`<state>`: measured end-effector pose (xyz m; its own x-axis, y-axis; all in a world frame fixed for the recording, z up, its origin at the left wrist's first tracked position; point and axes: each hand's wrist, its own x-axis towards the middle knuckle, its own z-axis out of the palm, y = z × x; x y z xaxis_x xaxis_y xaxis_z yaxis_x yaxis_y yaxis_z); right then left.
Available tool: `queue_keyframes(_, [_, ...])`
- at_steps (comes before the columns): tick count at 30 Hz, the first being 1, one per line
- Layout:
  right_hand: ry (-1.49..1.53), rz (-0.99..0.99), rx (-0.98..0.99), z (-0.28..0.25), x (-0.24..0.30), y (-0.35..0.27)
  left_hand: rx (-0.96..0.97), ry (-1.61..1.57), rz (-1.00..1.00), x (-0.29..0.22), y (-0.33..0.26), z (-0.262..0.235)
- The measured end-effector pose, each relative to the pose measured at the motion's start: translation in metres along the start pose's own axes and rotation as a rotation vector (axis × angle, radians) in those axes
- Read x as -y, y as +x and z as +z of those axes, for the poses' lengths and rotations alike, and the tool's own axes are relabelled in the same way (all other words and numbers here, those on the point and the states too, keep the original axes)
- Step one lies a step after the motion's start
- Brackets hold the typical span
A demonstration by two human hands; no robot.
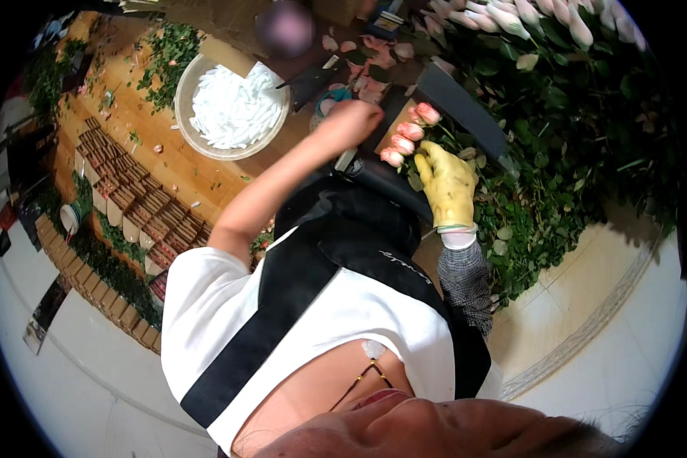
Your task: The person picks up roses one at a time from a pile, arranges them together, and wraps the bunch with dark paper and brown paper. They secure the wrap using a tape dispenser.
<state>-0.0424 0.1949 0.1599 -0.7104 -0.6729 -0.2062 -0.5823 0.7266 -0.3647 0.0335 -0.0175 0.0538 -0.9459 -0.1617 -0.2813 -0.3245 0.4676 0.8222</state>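
Pink roses (402, 145) lie in a short row on a brown card (395, 127) in a dark tray (464, 113) in front of a person in a black apron (359, 246). The right hand (446, 187), in a yellow glove, sits just beside the blooms, its fingers bent; whether they grasp a stem cannot be told. The bare left hand (351, 124) curls near the tray's left side, its fingertips too unclear to show whether it grips anything. Beyond that hand, a round tub (182, 122) holds white tubes (237, 111). Loose petals (370, 70) lie past the tray, and leafy stems (542, 183) spread at right.
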Motion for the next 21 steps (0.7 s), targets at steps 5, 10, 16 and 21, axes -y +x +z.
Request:
queue_keyframes(5, [-0.158, -0.185, 0.046, 0.04, -0.02, 0.009, -0.078, 0.061, 0.05, -0.019, 0.014, 0.03])
queue_keyframes(10, [-0.075, -0.295, 0.112, 0.043, -0.029, 0.011, -0.119, -0.01, 0.036, -0.016, 0.003, 0.027])
queue_keyframes(16, [-0.07, -0.217, 0.308, 0.035, -0.025, 0.012, 0.08, -0.482, -0.165, -0.002, -0.007, 0.025])
queue_keyframes(21, [-0.138, -0.245, 0.184, 0.038, -0.019, 0.011, -0.107, -0.08, 0.097, -0.041, -0.033, 0.001])
